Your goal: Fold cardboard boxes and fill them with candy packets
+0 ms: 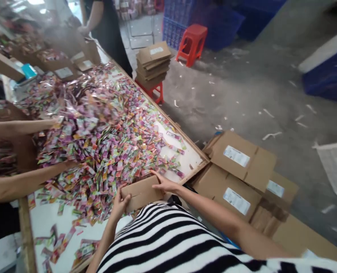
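Observation:
A small brown cardboard box [141, 194] sits against the near edge of the table [182, 157], right in front of my striped shirt. My left hand [119, 204] grips its left end, fingers curled round the edge. My right hand [164, 184] lies on its top right corner, fingers pressed onto the cardboard. Just beyond the box spreads a big heap of small colourful wrapped packets [100, 129], covering most of the white tabletop.
Another person's two bare forearms [21, 155] reach into the heap from the left. A person in black [106, 26] stands at the far end. Flat labelled cartons [236, 170] lie on the floor at right; more are stacked on a red stool [154, 64].

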Demonstrator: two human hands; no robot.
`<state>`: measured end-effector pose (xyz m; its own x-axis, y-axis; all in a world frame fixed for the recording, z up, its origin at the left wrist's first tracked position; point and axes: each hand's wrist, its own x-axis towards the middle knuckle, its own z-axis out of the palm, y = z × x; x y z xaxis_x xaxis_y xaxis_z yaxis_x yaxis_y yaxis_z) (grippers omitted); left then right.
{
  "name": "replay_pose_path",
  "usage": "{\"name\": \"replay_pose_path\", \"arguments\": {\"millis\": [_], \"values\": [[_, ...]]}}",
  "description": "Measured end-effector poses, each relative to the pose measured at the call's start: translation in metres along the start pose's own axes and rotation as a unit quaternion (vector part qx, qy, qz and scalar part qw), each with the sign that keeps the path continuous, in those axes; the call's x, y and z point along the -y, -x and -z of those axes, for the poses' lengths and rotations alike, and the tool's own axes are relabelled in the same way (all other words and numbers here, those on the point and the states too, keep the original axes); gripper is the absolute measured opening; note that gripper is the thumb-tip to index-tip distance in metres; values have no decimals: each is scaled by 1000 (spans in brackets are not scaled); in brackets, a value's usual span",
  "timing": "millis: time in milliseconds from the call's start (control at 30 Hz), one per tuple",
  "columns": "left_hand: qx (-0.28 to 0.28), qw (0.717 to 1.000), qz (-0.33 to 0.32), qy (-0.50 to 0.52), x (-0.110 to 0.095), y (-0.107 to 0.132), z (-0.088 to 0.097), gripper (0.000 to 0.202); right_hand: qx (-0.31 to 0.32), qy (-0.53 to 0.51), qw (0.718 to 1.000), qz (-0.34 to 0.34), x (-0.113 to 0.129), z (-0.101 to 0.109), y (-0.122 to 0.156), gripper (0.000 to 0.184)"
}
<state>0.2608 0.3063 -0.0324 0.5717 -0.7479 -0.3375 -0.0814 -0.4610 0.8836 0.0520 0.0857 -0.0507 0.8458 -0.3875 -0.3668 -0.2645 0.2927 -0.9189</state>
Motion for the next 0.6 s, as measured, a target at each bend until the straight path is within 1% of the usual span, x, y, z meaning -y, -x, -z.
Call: {"name": "replay_pose_path", "arguments": {"millis": [33,100,167,200,233,300,367,400,433,467,533,567,600], "values": [[-10,1000,-12,-17,0,1,-2,62,0,17,1000,2,0,0,1,81],[-62,995,-41,-73,1,2,-10,52,-40,91,995,1,1,-6,2,65],[-133,979,-49,-145,-1,0,-19,40,-104,195,975,-6,3,-18,1,51],[-157,970,-44,-181,-4,-1,-24,33,-133,241,961,-8,4,-25,0,45],[-169,962,-38,-212,-7,-2,-28,26,-154,275,949,-7,5,-31,-1,39],[-167,949,-34,-266,-14,-3,-31,19,-168,310,936,-4,6,-40,-3,34],[-166,932,-57,-317,-22,2,-32,24,-171,323,931,-3,5,-43,-3,33],[-156,923,-82,-342,-26,7,-31,30,-172,328,929,-4,4,-43,-3,32],[-130,915,-115,-365,-30,11,-30,38,-172,331,928,-5,4,-41,-2,31],[-87,907,-149,-384,-34,16,-30,49,-171,334,927,-3,4,-39,-2,31],[23,891,-201,-407,-43,21,-30,77,-165,331,929,5,6,-34,-3,29],[69,883,-212,-413,-48,21,-29,88,-160,322,933,12,7,-32,-5,29],[101,876,-214,-419,-53,20,-28,96,-156,304,939,23,8,-29,-7,30]]}}
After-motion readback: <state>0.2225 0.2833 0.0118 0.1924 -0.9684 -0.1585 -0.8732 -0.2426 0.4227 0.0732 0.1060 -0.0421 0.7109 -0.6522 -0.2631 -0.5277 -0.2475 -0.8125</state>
